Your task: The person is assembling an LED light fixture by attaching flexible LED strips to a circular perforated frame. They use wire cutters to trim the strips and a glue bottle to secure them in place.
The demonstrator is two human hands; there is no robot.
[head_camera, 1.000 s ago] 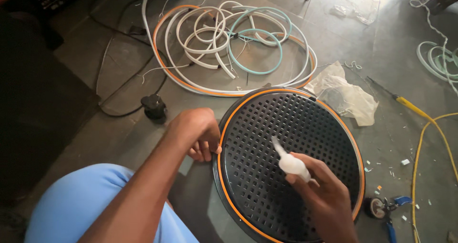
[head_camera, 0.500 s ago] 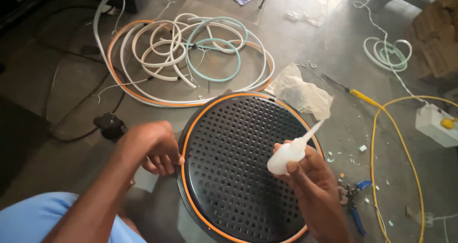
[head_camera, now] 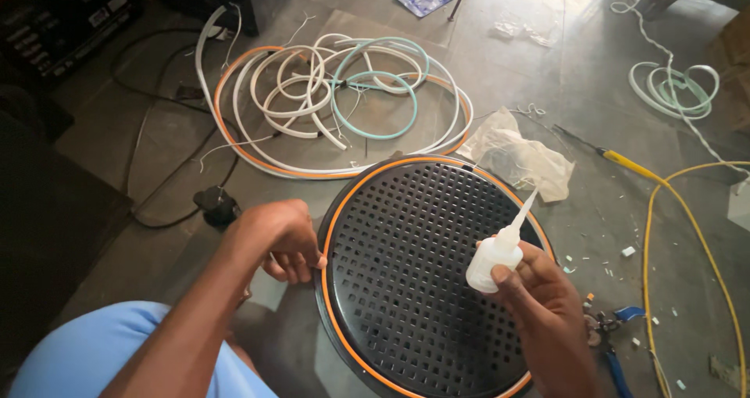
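Seen from above, a round black tray (head_camera: 426,277) full of small square holes lies flat on a grey floor (head_camera: 547,78), with an orange strip (head_camera: 331,224) running around just inside its rim. The left hand (head_camera: 277,238) rests at the tray's left edge, its fingers curled down against the rim and the orange strip there; how tightly they pinch it cannot be told. The right hand (head_camera: 543,304) hovers over the tray's right side and is wrapped closed around a small white squeeze bottle (head_camera: 500,249), whose long thin nozzle tilts up and to the right, toward the tray's far right edge. Beyond the tray, touching its far rim, lies a loose tangle of white, orange and pale green tubing (head_camera: 336,101). A crumpled clear plastic bag (head_camera: 519,157) sits just beside the tray's upper right edge. To the right, a yellow cable (head_camera: 687,234) curves across the floor, and blue-handled pliers (head_camera: 613,335) lie near the right wrist among small white scraps. A black plug (head_camera: 217,205) with its cord sits just left of the left hand. Bare floor shows between the tray and the yellow cable, and in a strip to the tray's left.
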